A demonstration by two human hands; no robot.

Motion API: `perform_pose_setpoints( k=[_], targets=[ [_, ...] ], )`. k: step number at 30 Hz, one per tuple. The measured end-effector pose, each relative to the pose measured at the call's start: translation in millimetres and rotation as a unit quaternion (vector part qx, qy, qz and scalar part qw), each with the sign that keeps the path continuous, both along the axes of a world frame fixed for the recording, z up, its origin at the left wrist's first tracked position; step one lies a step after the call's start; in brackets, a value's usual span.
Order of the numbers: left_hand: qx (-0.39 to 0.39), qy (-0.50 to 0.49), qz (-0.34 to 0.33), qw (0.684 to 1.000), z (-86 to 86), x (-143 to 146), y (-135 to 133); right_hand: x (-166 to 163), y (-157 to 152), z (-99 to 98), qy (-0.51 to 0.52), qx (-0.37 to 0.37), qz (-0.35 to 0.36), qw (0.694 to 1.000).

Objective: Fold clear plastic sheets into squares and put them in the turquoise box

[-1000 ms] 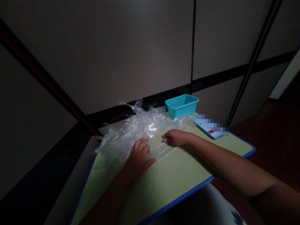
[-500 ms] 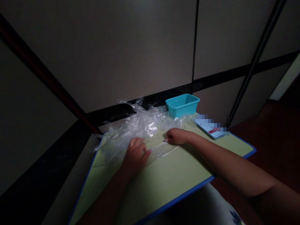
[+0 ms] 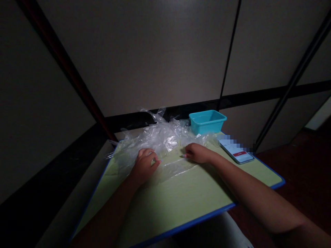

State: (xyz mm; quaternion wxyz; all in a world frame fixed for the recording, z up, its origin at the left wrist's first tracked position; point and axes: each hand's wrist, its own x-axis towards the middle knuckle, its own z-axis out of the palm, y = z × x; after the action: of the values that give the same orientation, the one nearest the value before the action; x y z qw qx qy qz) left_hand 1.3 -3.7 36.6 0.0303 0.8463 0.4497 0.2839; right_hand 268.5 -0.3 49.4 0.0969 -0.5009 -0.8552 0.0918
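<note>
A heap of crumpled clear plastic bags (image 3: 155, 137) lies at the far side of a green table with a blue edge (image 3: 181, 196). One flat clear bag (image 3: 174, 165) is spread between my hands. My left hand (image 3: 143, 166) rests on the bag's left end with its fingers curled in, pinching the plastic. My right hand (image 3: 197, 153) presses on the bag's right end, fingers bent down onto it.
A teal plastic tub (image 3: 207, 121) stands at the table's far edge. A phone (image 3: 236, 151) with a lit screen lies to the right of my right hand. Pale wall panels with dark frames rise behind the table. Dark floor lies to the right.
My left hand has curled from flat on the plastic into a pinch and slid slightly left. The right hand has stayed in place. The camera has shifted a little.
</note>
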Motion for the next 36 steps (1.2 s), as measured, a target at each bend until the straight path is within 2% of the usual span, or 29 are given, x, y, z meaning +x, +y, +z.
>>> perform_pose_setpoints(
  k=[2, 4, 7, 8, 9, 10, 13, 14, 15, 17, 19, 23, 28, 31, 32, 33, 36],
  targets=[
    [-0.058, -0.124, -0.020, 0.990, 3.2, 3.0, -1.7, 0.8, 1.8, -1.0, 0.026, 0.024, 0.000, 0.999],
    [-0.109, -0.247, -0.034, 0.962, 8.3, 5.6, -3.2, 1.5, 3.3, -2.0, 0.062, 0.048, -0.001, 0.997],
    [-0.151, -0.344, -0.040, 0.926, 18.5, 5.8, -5.1, 2.4, 4.6, -4.3, 0.121, 0.074, 0.010, 0.990],
    [-0.182, -0.389, -0.047, 0.902, 22.1, 4.5, -5.6, 2.7, 5.0, -5.5, 0.138, 0.077, 0.015, 0.987],
    [-0.225, -0.450, -0.059, 0.862, 25.4, 2.7, -5.9, 2.9, 5.5, -6.9, 0.150, 0.074, 0.019, 0.986],
    [-0.277, -0.523, -0.076, 0.803, 28.2, 0.4, -6.2, 3.0, 6.0, -8.5, 0.158, 0.068, 0.019, 0.985],
    [-0.397, -0.695, -0.144, 0.582, 32.8, -6.8, -6.8, 2.9, 7.7, -13.4, 0.171, 0.050, 0.017, 0.984],
    [-0.414, -0.719, -0.163, 0.534, 33.1, -8.6, -7.0, 2.8, 8.1, -14.6, 0.174, 0.047, 0.018, 0.984],
    [-0.424, -0.732, -0.177, 0.503, 33.1, -9.9, -7.3, 2.8, 8.3, -15.6, 0.175, 0.044, 0.021, 0.983],
    [-0.432, -0.743, -0.190, 0.475, 32.6, -11.0, -8.1, 2.8, 8.2, -16.6, 0.177, 0.041, 0.023, 0.983],
    [-0.433, -0.744, -0.198, 0.469, 32.6, -10.7, -9.2, 3.0, 7.7, -16.4, 0.175, 0.040, 0.023, 0.983],
    [-0.430, -0.733, -0.227, 0.475, 33.7, -9.6, -11.3, 2.8, 6.6, -14.5, 0.175, 0.045, 0.029, 0.983],
    [-0.426, -0.726, -0.248, 0.480, 33.8, -10.6, -12.2, -2.8, 1.3, -13.0, 0.171, 0.085, 0.041, 0.981],
    [-0.424, -0.718, -0.239, 0.497, 32.6, -9.6, -10.6, -14.7, -9.9, -12.5, 0.136, 0.077, 0.059, 0.986],
    [-0.423, -0.710, -0.230, 0.513, 32.0, -8.5, -9.8, -20.4, -15.2, -12.3, 0.115, 0.068, 0.066, 0.989],
    [-0.417, -0.696, -0.216, 0.543, 31.2, -7.1, -8.9, -26.6, -20.9, -12.1, 0.096, 0.053, 0.075, 0.991],
    [-0.381, -0.634, -0.159, 0.654, 27.9, -1.8, -6.2, -45.1, -37.3, -11.9, 0.043, -0.001, 0.147, 0.988]
  ],
)
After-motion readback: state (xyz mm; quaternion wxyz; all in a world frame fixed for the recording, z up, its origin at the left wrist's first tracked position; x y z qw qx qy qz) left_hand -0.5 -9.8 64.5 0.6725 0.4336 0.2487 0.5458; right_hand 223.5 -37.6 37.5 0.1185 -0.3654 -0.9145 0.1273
